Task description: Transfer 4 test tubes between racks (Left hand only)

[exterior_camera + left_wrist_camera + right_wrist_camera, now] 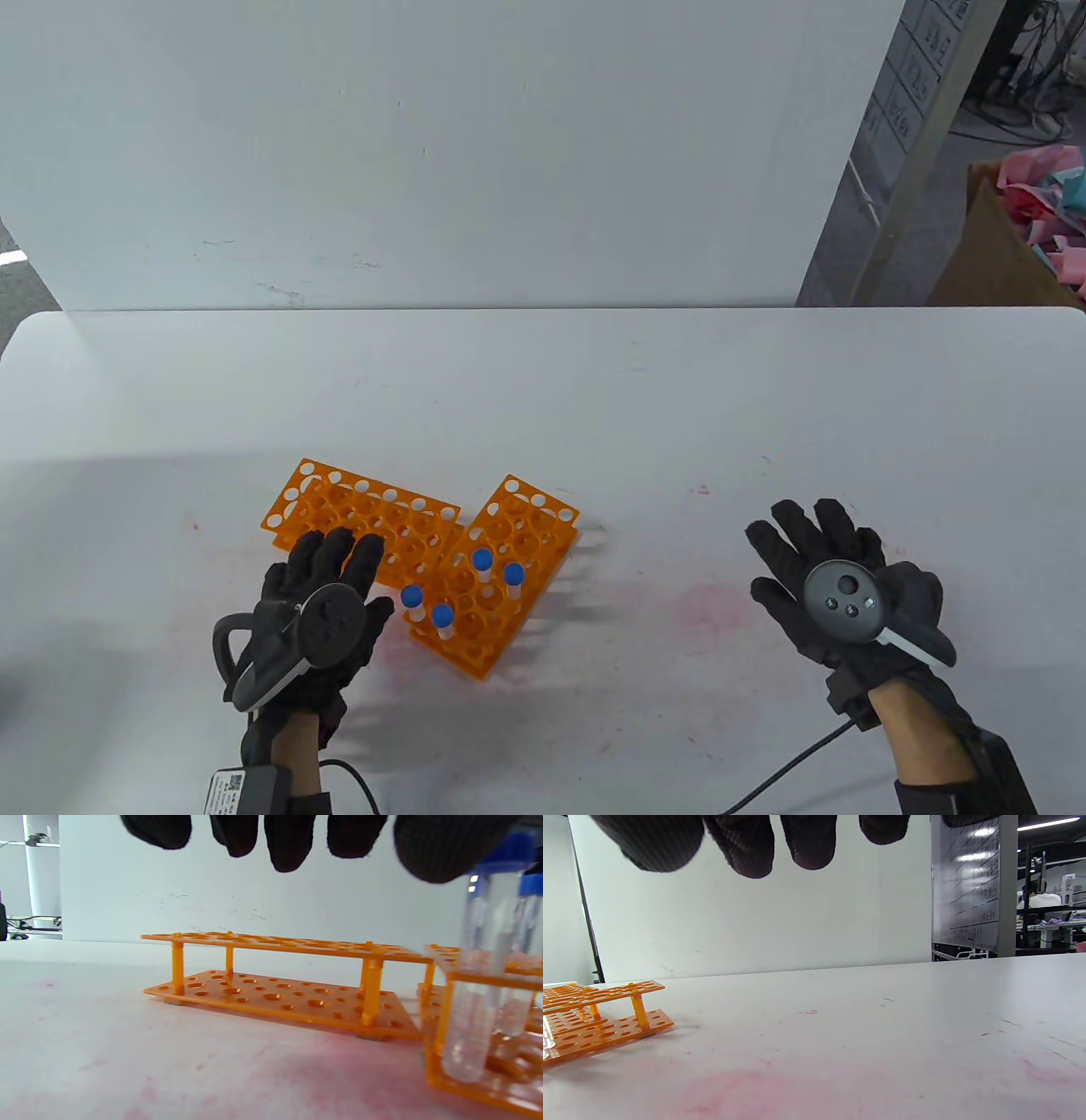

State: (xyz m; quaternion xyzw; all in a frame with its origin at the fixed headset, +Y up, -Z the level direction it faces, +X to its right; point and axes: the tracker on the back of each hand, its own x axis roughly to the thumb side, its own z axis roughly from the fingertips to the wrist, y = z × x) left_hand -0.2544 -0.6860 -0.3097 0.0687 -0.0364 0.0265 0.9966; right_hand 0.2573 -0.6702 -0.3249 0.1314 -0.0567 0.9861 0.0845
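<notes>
Fingers (335,552) of left hand (314,628) are spread, nothing held, over empty rack (365,518) in table view; 4 blue-capped tubes (462,590) are seated in right rack (496,577). Right hand (836,594) is laid flat w/ fingers apart, well away. Left wrist view: nearest tube (483,984) is just beside thumb (441,849). Risk: a neighbouring tube could be knocked or the rack dragged along the surface if the grip is taken carelessly.
</notes>
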